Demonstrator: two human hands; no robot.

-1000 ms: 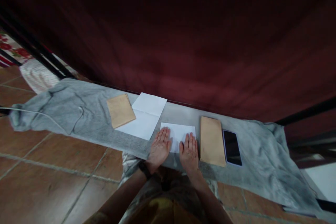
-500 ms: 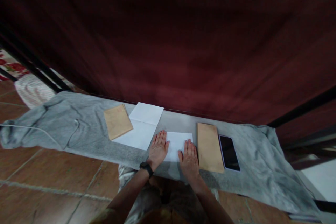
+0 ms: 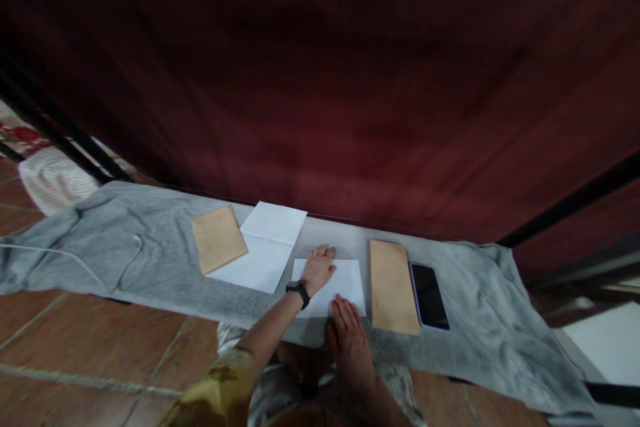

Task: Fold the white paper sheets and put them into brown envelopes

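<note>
"Where is the sheet (image 3: 344,282) lying?"

"It's lying on the grey cloth (image 3: 165,230), between the creased paper (image 3: 263,263) and the long packet (image 3: 395,287), close to both."

"And the hands?"

"The left hand (image 3: 318,269) is resting palm down across the far edge, fingers lying close together. The right hand (image 3: 350,337) is resting on the near edge, also palm down, fingers together. Neither is pinching anything that I can see; how hard they're pressing, I can't tell."

"Is that serving well?"

"I'd say so: flat fingers are spreading the pressure. I'd be letting the near hand anchor while the far one is bearing straight down, since dragging could be skewing the paper. The watch (image 3: 299,291) is sitting over the left edge, so I'd be holding that wrist up."

"Anything crowding them?"

"The long packet is lying just beside the right edge, so I'd be minding sideways strokes. The phone (image 3: 430,295) is lying beyond it, and the short packet (image 3: 219,239) is overlapping the creased paper, well apart."
</note>
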